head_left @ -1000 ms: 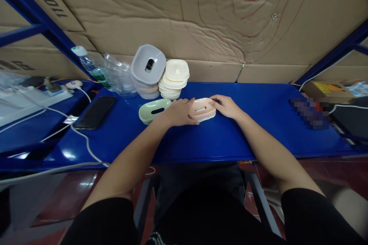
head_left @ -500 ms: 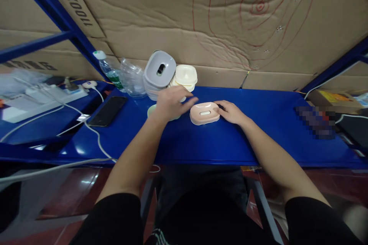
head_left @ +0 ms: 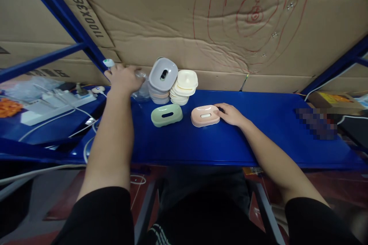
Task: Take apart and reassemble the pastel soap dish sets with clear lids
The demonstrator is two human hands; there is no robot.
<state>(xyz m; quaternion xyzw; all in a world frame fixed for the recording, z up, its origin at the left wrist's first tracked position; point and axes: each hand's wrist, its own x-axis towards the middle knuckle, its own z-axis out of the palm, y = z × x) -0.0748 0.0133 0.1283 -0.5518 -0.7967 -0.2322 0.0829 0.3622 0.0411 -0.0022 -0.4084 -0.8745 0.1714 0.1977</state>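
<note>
My right hand (head_left: 232,115) grips the right end of a pink soap dish (head_left: 198,118), which lies on the blue table with a white slot piece in its middle. To its left sits a green soap dish (head_left: 156,121) with an oblong hole. Up at the far left, my left hand (head_left: 124,78) is stretched out over the clear plastic containers (head_left: 141,92), beside a bottle with a white-green cap (head_left: 109,62). Its fingers look apart; whether they touch the containers is partly hidden. A grey soap dish (head_left: 156,78) leans atop a stack of others, next to stacked cream dishes (head_left: 187,80).
A cardboard wall (head_left: 161,19) with red rings drawn on it backs the blue table (head_left: 267,122). Power strips (head_left: 61,105) and white cables lie on the left. A cardboard box (head_left: 330,103) and a blurred-out item (head_left: 316,123) are on the right.
My left hand has moved left and away from above the green soap dish to the plastic containers. My right hand stays at the pink soap dish.
</note>
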